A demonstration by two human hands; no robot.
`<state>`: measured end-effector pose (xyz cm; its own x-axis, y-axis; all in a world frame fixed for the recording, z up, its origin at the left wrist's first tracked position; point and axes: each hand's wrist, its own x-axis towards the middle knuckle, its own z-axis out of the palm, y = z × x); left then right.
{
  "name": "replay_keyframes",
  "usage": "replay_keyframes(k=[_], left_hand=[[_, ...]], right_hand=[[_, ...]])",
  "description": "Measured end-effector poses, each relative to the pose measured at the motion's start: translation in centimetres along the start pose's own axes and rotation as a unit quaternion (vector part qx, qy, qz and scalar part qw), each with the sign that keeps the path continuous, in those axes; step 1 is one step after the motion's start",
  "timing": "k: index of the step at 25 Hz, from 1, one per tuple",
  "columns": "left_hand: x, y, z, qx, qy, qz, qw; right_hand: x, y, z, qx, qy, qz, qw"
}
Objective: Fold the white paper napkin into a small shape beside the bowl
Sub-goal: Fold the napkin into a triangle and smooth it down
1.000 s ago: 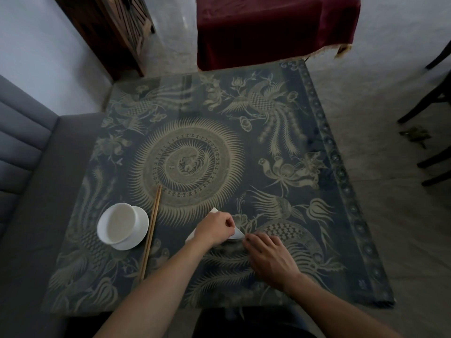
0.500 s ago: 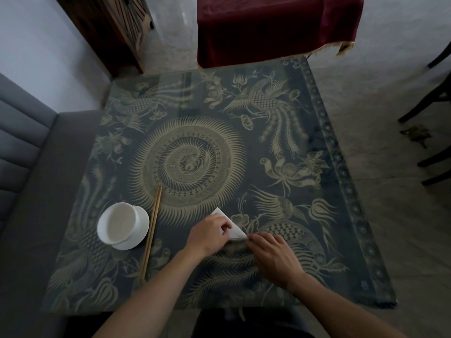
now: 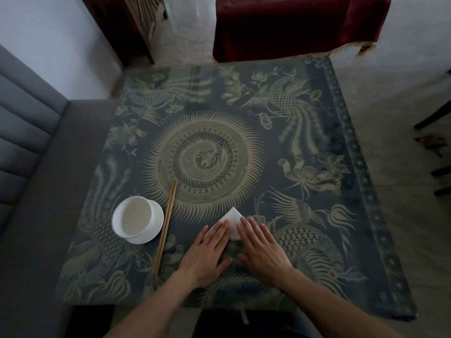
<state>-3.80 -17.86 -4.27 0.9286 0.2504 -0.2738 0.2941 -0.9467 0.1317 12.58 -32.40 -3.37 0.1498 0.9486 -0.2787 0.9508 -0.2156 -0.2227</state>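
White paper napkin [image 3: 232, 222] lies on the patterned table [image 3: 317, 147], to the right of the bowl [image 3: 135, 219], with the chopsticks [image 3: 166, 228] lying between bowl and napkin. Napkin near the chopsticks, not touching them. Bowl stands on a small white saucer [image 3: 156, 224]

Visible part of the napkin: a white point aimed away from the person, edges straight; the rest hidden under the fingers. Looks like a triangle, fold count cannot be told

Left hand [image 3: 207, 252]: flat, fingers stretched out, palm down, fingertips on the napkin's bowl-side edge. Gripping nothing. Right hand [image 3: 262, 250]: same, flat and spread, fingertips on the napkin's far-from-bowl edge. Both pressing, neither pinching

Judgement: creasing step, layers being flattened

Risks from here:
- Table top looks glossy; sideways push from either palm could skid the napkin toward the chopsticks and roll them into the saucer
- Uneven pressure between the two hands could shift the upper layer, so the crease sets crooked
- Thin paper; dragging fingertips rather than pressing could wrinkle or tear the fold line
- Lifting both hands together may let the layers spring open
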Motion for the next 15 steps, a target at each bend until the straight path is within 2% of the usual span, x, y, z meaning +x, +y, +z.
replay_keyframes(k=[4,10,15], left_hand=[[-0.8,-0.7,1.0,-0.002,-0.016,-0.016,1.000],[-1.0,-1.2,1.2,-0.012,-0.023,-0.004,1.000],[1.0,-2.4,-0.6,-0.028,-0.001,0.013,1.000]], right_hand=[[0.4,-0.2,1.0,-0.015,-0.029,0.014,0.999],[-0.1,0.0,1.9,-0.018,-0.009,0.023,1.000],[1.2,-0.9,1.0,-0.001,0.024,0.062,0.998]])
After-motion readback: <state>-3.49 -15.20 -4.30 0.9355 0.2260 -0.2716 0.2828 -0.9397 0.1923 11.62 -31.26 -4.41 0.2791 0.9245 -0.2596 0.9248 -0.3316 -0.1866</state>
